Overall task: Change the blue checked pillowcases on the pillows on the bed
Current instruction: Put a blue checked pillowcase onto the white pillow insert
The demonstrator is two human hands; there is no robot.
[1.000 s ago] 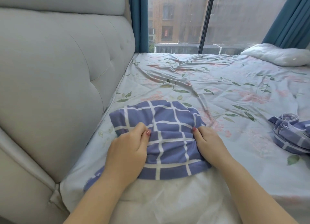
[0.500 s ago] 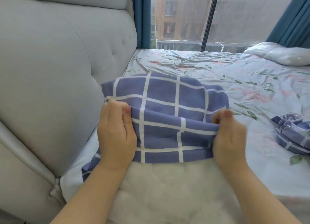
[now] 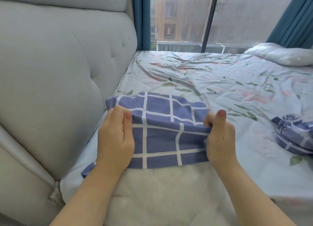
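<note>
- Head view: left hand and right hand each grip the pillowcase, fingers clenched on its bunched fold with the thumbs on top.
- Pillowcase stretches between both sets of fingers, its hem lying over the bare pillow nearer than them.
- Second, crumpled pillowcase lies on the bed, well right of the right fingers.

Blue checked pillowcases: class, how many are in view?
2. The near pillowcase is gripped by the left hand and right hand, over a white pillow; the crumpled pillowcase lies on the bed sheet, right. Others may be hidden.
</note>
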